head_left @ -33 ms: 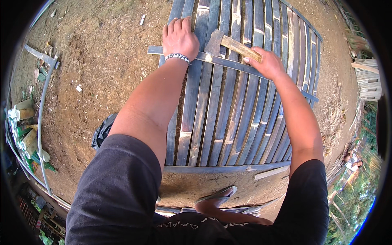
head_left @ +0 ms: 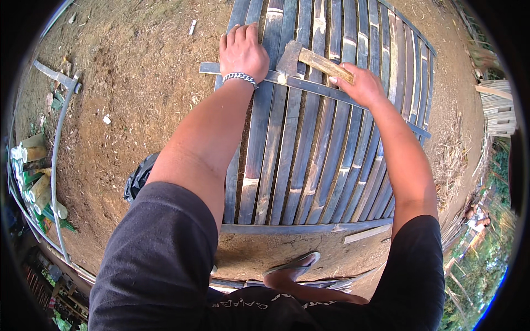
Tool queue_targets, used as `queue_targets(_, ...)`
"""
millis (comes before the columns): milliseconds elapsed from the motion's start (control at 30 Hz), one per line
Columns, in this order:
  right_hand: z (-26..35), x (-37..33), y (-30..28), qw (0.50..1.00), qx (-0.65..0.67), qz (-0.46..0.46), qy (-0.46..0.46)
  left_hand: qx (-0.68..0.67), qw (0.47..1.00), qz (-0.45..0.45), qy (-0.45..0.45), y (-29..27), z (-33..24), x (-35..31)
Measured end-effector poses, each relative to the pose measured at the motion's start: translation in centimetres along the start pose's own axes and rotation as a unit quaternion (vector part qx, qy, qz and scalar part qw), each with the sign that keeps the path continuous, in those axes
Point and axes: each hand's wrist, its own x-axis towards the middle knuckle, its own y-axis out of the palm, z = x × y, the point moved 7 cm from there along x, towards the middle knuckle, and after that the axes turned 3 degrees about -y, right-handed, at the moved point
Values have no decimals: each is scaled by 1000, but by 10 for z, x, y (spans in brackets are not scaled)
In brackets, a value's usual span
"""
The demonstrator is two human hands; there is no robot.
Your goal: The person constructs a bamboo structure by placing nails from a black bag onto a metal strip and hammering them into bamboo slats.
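My right hand (head_left: 361,85) is closed round the wooden handle of a hatchet (head_left: 326,63). The grey metal head lies low over a dark bamboo cross strip (head_left: 314,86), its lower edge at or just above the strip. My left hand (head_left: 243,52), with a chain bracelet at the wrist, rests palm down near the strip's left end. Its fingers point away over the outer slats and hold nothing that I can see; the palm side is hidden. Beneath both hands is a panel of long split-bamboo slats (head_left: 292,165), laid side by side with narrow gaps.
Another bamboo strip (head_left: 276,228) crosses the panel's near end, by my sandalled foot (head_left: 292,265). A black plastic bag (head_left: 138,179) lies left of the panel. Cut bamboo pieces (head_left: 41,193) and a curved pole (head_left: 57,149) are at far left. A loose pale strip (head_left: 367,234) lies near right.
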Motion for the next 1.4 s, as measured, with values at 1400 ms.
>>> queue_targets(1400,71,33,-80,978,-84,54,-183,18,1000,-21,-2,-2,1,-2)
